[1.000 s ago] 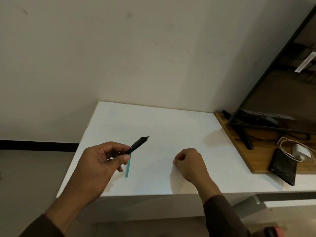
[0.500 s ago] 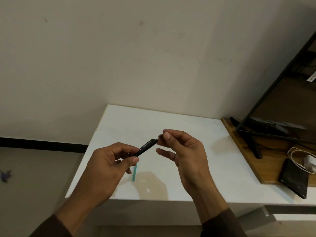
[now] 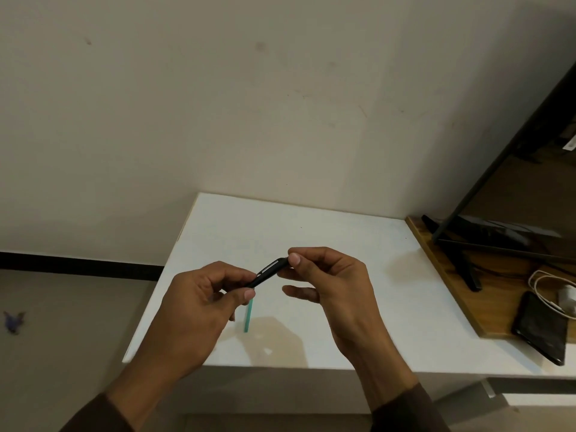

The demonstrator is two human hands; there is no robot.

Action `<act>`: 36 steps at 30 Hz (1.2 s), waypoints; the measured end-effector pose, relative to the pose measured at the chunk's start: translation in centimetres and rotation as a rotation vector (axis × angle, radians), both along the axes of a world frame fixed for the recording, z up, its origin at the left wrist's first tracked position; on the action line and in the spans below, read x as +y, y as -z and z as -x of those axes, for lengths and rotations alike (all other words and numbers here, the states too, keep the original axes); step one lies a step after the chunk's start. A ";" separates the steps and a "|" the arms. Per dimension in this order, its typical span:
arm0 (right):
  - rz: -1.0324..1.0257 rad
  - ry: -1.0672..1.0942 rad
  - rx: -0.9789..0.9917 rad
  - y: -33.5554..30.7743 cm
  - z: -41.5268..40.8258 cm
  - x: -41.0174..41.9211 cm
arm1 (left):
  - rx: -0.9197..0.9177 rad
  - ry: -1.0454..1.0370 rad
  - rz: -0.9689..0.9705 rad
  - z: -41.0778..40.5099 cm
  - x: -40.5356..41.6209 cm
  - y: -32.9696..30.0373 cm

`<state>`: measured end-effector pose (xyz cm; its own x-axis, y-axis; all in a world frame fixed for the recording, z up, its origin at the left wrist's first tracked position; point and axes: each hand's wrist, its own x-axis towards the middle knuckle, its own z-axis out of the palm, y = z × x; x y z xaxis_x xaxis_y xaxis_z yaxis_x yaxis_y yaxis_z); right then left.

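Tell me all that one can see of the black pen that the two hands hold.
The black pen is slim and looks like plastic, with a pale metallic clip along its upper side. It is tilted, rising from lower left to upper right, in the air above the white table. The left hand grips its lower end and the right hand pinches its upper end between thumb and forefinger. Fingers hide both ends, so the tip cannot be seen.

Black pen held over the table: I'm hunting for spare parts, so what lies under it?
A thin teal stick lies on the white table below the black pen. The left hand covers its upper end, so its full length cannot be seen.
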<state>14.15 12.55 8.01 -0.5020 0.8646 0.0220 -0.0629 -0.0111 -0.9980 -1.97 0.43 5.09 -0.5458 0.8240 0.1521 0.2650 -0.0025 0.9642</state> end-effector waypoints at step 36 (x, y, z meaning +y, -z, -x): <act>0.511 -0.146 0.221 0.9 0.9 -0.9 | -0.129 -0.051 -0.003 -1.5 0.6 -0.7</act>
<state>13.22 11.64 7.08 -0.6483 0.7148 -0.2621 -0.2312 -0.5128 -0.8268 -0.47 1.01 5.83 -0.6020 0.7945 0.0800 0.1384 0.0051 0.9904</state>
